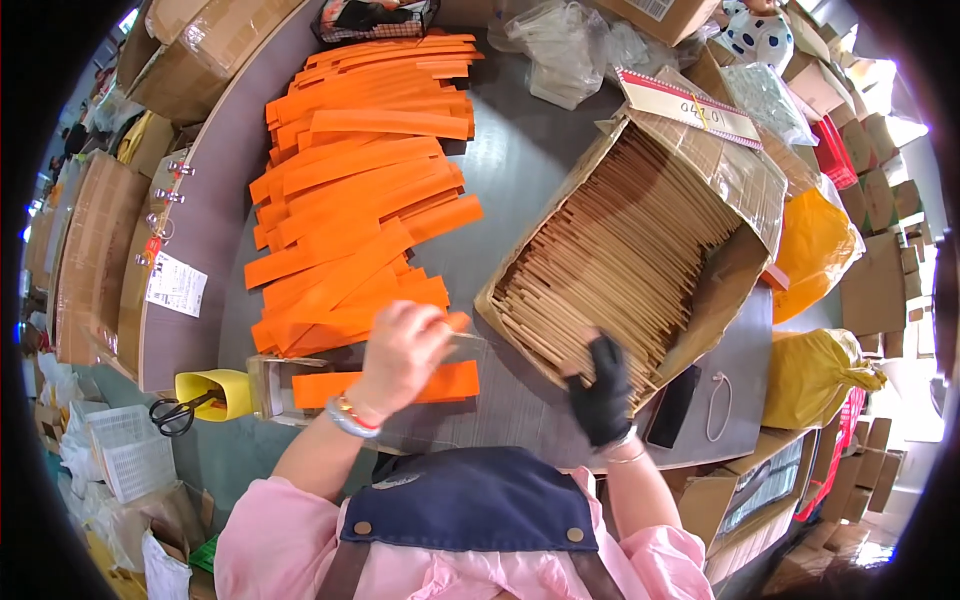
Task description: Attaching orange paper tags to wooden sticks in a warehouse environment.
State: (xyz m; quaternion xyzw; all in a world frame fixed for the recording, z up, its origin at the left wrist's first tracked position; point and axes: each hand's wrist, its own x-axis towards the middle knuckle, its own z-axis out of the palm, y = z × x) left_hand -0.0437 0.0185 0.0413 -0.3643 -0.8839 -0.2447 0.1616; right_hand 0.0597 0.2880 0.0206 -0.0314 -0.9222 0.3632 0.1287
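Observation:
My left hand (402, 356), bare with bracelets at the wrist, hovers over the near end of a heap of flat orange strips (350, 185). Its fingers are curled together and blurred; a thin pale edge shows at the fingertips, too indistinct to name. Under the wrist, a separate orange strip (448, 382) lies crosswise near the table's front. My right hand (602, 395), in a black glove with some fingertips bare, is at the near corner of an open carton (735, 285). Its fingers look apart, with nothing visible between them. Thin tan strips (610, 250) stand packed in rows inside the carton.
A black phone (674, 407) and a cord loop (718, 405) lie right of the carton. Scissors (175, 414) sit in a yellow holder (232, 393) at the left front. Clear plastic bags (565, 55) rest at the back; a raised panel (215, 200) borders the left side.

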